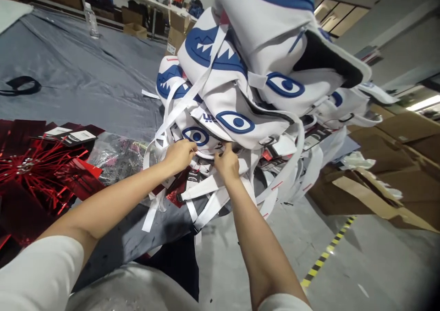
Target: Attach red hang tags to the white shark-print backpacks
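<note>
The left hand [180, 156] pinches the lower bag [196, 136]; whether the right hand [227, 164] grips it, I cannot tell. The top bag [271, 40] is cut off.

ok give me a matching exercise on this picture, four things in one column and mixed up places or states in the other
1. left hand and right hand
2. bottle
3. striped tape
4. black strap

a. yellow and black, on the floor
b. curled in a loop on the grey cloth
c. at the edge of a white bag with a blue eye
d. transparent, near the cloth's far edge

Pairs: 1-c, 2-d, 3-a, 4-b
</note>
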`<state>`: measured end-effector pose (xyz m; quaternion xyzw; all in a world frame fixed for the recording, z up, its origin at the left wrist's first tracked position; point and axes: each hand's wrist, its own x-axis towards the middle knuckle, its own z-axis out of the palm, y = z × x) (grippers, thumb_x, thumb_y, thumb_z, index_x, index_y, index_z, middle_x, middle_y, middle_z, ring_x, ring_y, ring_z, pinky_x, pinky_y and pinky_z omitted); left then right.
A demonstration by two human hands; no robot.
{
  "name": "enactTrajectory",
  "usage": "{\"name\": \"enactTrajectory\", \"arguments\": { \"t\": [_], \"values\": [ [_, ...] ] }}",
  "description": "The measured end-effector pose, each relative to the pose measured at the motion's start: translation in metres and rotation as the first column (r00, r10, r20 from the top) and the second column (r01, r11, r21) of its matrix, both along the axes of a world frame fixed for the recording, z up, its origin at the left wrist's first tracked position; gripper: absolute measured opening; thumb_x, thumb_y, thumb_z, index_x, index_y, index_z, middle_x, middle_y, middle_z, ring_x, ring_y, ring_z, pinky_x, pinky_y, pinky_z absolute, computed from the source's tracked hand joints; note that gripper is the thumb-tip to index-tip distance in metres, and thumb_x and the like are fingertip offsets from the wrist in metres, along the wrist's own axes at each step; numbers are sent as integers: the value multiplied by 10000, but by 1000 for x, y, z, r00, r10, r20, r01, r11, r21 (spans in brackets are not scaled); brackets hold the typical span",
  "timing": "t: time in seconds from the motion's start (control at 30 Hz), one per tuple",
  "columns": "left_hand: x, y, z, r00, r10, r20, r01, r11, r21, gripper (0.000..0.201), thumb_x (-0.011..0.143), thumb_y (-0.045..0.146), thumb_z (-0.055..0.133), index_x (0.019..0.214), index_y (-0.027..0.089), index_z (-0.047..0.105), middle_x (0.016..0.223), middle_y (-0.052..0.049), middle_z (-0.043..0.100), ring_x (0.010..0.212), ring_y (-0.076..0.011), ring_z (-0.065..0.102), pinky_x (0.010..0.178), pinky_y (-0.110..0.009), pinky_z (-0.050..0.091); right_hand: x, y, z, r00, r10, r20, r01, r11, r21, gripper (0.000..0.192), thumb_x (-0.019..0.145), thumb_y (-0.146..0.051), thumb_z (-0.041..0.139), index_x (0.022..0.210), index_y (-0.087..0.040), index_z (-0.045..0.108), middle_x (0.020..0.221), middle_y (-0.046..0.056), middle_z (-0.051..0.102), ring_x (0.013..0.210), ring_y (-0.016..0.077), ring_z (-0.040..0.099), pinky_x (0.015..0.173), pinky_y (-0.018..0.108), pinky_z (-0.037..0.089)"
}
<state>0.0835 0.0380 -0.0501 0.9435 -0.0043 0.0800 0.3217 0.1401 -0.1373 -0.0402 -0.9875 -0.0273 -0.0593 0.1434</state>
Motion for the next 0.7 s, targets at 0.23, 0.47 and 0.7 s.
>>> {"name": "enactTrajectory", "arguments": {
  "t": [0.23, 0.47, 0.7],
  "values": [
    [20, -25, -10, 999, 32, 3, -32, 999, 5, 224, 901, 192, 569, 1040, 218, 742, 1084, -90, 704, 1019, -273, 665, 835, -352, 508, 15, -25, -17, 985, 134, 113, -159, 954, 253, 379, 831, -123, 455, 1137, -161, 676, 1007, 106, 724, 931, 229, 667, 879, 339, 495],
    [40, -44, -9, 1000, -30, 2, 30, 999, -38, 230, 900, 208, 568, 1056, 209, 737, 1101, -109, 702, 1004, -264, 657, 829, -342, 488, 16, -21, -7, 990, 138, 40, -143, 966, 214, 162, 872, -215, 565, 920, -196, 718, 926, 60, 733, 900, 207, 653, 839, 295, 473],
    [53, -20, -2, 952, -294, -80, 269, 935, -230, 305, 795, 262, 688, 1088, 178, 694, 718, -7, 664, 675, -165, 613, 647, -264, 443, 3, -26, 15, 994, 24, -105, 13, 941, 338, 114, 866, -135, 583, 825, -169, 684, 870, 107, 713, 882, 217, 648, 704, 273, 460]
  ]
}}
